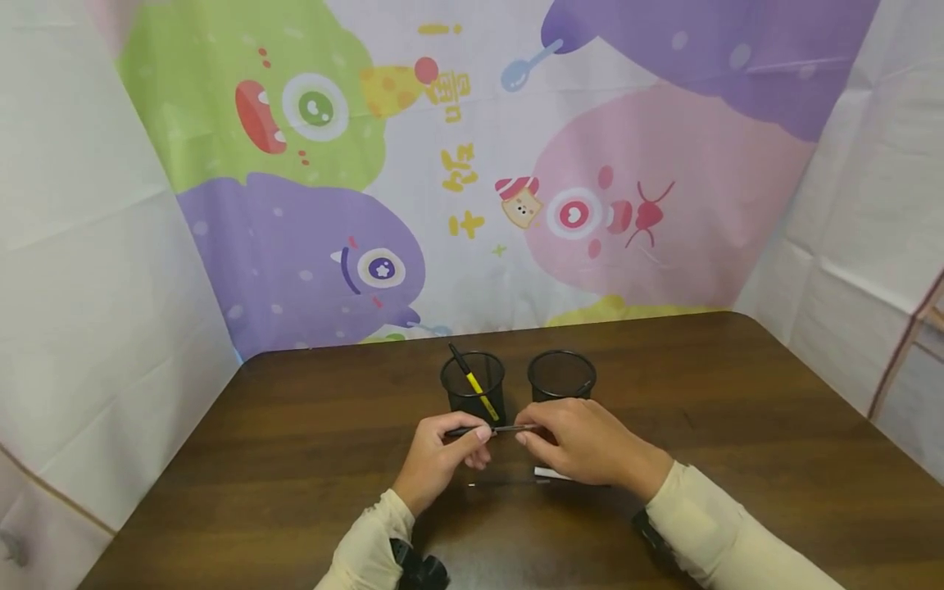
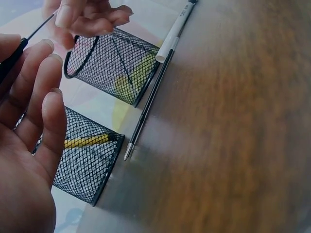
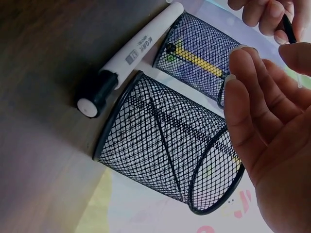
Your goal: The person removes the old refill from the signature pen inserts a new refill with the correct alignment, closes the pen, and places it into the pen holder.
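My left hand [image 1: 442, 459] pinches a slim black pen piece [image 1: 460, 430] between thumb and fingers, in front of the left mesh cup. A thin refill-like rod [image 1: 509, 428] runs from this piece to my right hand [image 1: 590, 442], whose thumb and fingertips pinch its other end. In the left wrist view, a dark pen refill [image 2: 150, 102] with a silver tip lies on the table below the hands. Close by lies a white pen barrel [image 3: 133, 51] with a black end, partly hidden under my right hand in the head view.
Two black mesh pen cups stand behind the hands. The left cup [image 1: 450, 397] holds a yellow and black pen [image 1: 474, 383]; the right cup [image 3: 146, 131] has a thin dark stick [image 3: 165, 145] inside. A printed cloth [image 1: 472, 287] hangs behind the brown table [image 1: 295, 459].
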Demonstrator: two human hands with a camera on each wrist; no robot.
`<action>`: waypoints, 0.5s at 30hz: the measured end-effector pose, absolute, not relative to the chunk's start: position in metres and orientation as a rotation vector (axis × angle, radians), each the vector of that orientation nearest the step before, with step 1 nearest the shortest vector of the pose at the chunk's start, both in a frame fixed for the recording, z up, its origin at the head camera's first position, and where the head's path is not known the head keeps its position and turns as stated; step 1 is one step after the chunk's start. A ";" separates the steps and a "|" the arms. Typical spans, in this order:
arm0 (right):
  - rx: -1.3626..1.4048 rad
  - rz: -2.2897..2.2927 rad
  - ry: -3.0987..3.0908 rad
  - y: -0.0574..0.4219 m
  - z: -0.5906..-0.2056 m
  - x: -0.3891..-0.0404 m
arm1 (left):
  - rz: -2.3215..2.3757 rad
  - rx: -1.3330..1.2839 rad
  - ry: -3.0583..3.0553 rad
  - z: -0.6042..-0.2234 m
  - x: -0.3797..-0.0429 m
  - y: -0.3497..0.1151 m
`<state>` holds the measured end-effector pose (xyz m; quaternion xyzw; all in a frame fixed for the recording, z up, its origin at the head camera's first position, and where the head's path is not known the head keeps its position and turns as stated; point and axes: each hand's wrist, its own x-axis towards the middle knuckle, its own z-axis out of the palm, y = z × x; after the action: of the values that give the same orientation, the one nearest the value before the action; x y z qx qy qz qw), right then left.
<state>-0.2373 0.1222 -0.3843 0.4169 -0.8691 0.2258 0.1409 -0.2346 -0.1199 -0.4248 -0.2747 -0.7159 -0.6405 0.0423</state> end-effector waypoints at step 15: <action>1.160 0.707 -2.675 0.133 -0.389 -0.235 | -1.968 -0.814 -2.187 -0.425 -0.232 -0.119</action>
<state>-0.2353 0.1327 -0.3885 0.3856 -0.8894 0.2351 0.0708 -0.2318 -0.1191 -0.4250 -0.2663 -0.7157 -0.6441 0.0445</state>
